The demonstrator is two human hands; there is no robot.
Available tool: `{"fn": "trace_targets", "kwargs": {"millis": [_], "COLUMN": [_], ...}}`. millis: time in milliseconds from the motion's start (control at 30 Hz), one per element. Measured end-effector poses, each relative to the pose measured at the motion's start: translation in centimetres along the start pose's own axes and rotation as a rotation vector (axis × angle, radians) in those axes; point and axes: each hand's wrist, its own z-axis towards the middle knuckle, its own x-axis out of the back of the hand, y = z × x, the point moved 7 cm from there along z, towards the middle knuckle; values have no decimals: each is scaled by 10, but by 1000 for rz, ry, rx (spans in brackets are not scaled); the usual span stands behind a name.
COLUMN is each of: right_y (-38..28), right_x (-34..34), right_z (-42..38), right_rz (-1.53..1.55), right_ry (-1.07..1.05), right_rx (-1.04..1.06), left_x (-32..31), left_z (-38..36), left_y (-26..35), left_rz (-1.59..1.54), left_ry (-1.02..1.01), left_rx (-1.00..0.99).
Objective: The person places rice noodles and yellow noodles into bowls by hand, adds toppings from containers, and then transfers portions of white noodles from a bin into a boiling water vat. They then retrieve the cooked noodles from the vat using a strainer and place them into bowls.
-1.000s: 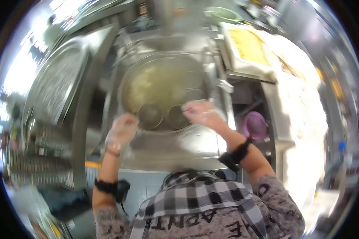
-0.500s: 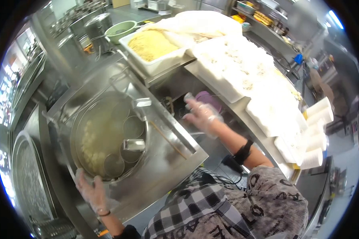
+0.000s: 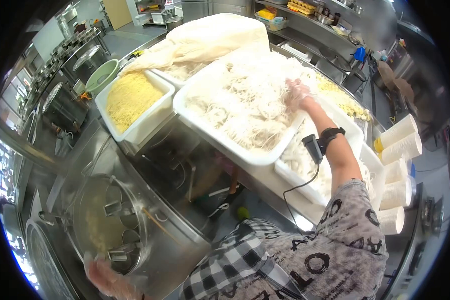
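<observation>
My right hand (image 3: 298, 94), in a clear plastic glove, reaches to the right side of a white tub (image 3: 257, 157) heaped with white noodles (image 3: 250, 95). Its fingers are apart and touch the noodles; nothing is visibly gripped. At the lower left my gloved left hand (image 3: 110, 280) is smeared by motion, its fingers outstretched and holding nothing I can see. It is beside the near rim of a round pot (image 3: 146, 227) of cloudy liquid. Strainer baskets (image 3: 130, 236) with metal handles sit in the pot. A thin stick (image 3: 157, 223) lies on the steel top beside it.
A smaller white tub of yellow noodles (image 3: 133, 100) stands left of the white noodles, near a cloth-covered heap (image 3: 220, 37). Stacked paper cups (image 3: 396, 195) line the right edge. A green basin (image 3: 103, 75) and tall steel pots (image 3: 62, 107) stand at the back left.
My right hand has moved from above the gap by the counter, up and right to the white noodles. The view has turned right. My left hand remains near the pot.
</observation>
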Motion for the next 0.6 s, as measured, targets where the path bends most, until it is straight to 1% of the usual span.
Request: {"fn": "trace_targets", "kwargs": {"millis": [67, 100, 133, 200, 233, 267, 300, 333, 400, 467, 500, 533, 600], "right_y": [-5, 17, 21, 17, 14, 16, 14, 12, 15, -9, -16, -22, -60], "right_x": [-16, -24, -17, 18, 39, 52, 71, 89, 102, 153, 163, 167, 174], "right_z": [16, 38, 41, 39, 39, 39, 38, 38, 58, 38, 39, 36, 23], "right_rz": [-304, -183, -179, 54, -22, -22, 186, 395, 395, 653, 669, 670, 597], "right_ry": [52, 77, 72, -4, 152, 151, 189, 226, 227, 120, 122, 118, 110], "right_rx": [145, 139, 140, 122, 179, 180, 249, 318, 228, 254, 356, 358, 620], "left_x": [-52, -65, -94, -152, -169, -185, -199, -213, -236, -286, -302, -319, -358], "left_z": [-6, -9, -12, -20, -22, -29, -36, -39, -46, -57, -61, -64, -75], "left_y": [7, 25, 58, 119, 133, 148, 164, 178, 183, 220, 245, 270, 315], "left_rz": [-291, -286, -226, -105, -104, -162, -219, -271, -382, -503, -584, -667, -804], "left_ry": [-340, -344, -448, -654, -652, -694, -734, -775, -791, -1152, -1156, -1154, -1008], "left_rx": [-74, -75, -150, -302, -302, -380, -456, -448, -519, -206, -233, -261, -632]}}
